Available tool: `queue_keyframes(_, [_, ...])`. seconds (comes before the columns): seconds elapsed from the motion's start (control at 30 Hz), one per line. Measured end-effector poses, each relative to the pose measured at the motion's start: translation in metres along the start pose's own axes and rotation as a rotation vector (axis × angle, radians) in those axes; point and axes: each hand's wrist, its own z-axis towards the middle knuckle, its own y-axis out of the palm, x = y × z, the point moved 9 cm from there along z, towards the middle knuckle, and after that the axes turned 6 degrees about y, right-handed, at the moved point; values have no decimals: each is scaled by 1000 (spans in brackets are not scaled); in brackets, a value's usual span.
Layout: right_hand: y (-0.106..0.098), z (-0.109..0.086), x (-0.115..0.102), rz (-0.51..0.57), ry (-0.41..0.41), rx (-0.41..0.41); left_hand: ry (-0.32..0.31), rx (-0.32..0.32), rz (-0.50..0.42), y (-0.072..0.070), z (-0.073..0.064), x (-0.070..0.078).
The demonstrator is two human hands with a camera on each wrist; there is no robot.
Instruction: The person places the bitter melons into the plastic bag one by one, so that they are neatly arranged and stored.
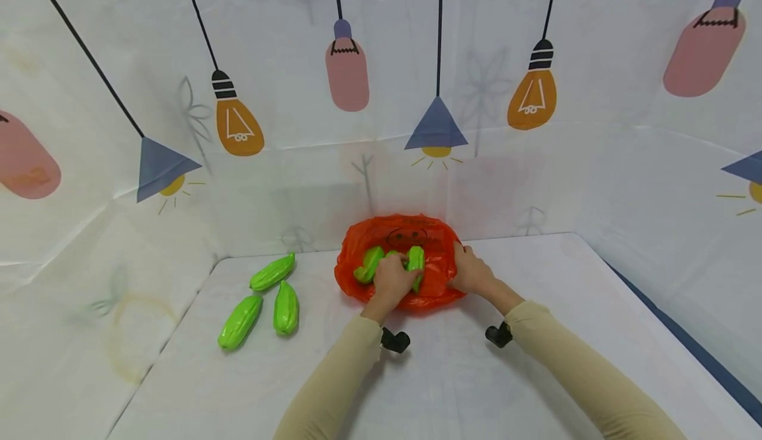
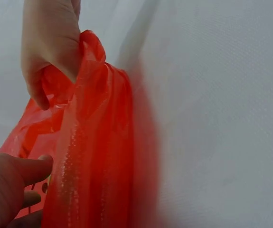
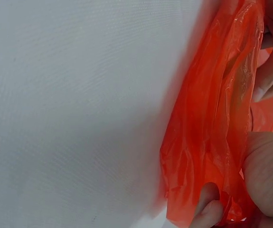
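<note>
A red plastic bag [image 1: 439,264] stands with its mouth spread wide near the back of the table. Inside it lie a few green ridged vegetables [image 1: 370,264], partly hidden by fingers. My left hand [image 1: 393,281] reaches over the near rim into the bag, thumb beside one upright green vegetable [image 1: 418,258]. From the left wrist, that thumb [image 2: 36,170] is extended and apart from the fingers, with nothing visible between them. My right hand [image 1: 471,271] grips the bag's right rim; in the right wrist view its fingertips [image 3: 208,204] press the outer plastic.
Left of the bag, three more green vegetables [image 1: 240,323] lie on the white table [image 1: 452,387]. A white sheet [image 1: 297,188] printed with lamps and bulbs hangs behind and at the sides. Black wrist mounts [image 1: 395,341] sit under both forearms.
</note>
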Motion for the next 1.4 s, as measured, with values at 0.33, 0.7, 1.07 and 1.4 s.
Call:
queue_keyframes(0.33, [2,-1,-3,1,-3,-6,79,23,-124,-27,-3,10])
queue_keyframes(0.7, [5,0,-2,13,-7,-8,209,80,-167,-97,-11,33])
queue_keyframes(1.07, [2,-3,-2,9,2,-16,220,160,-126,-157,-29,3])
queue_keyframes(1.4, [5,2,0,-2,-3,-22,31,127,-90,-183,-50,-54])
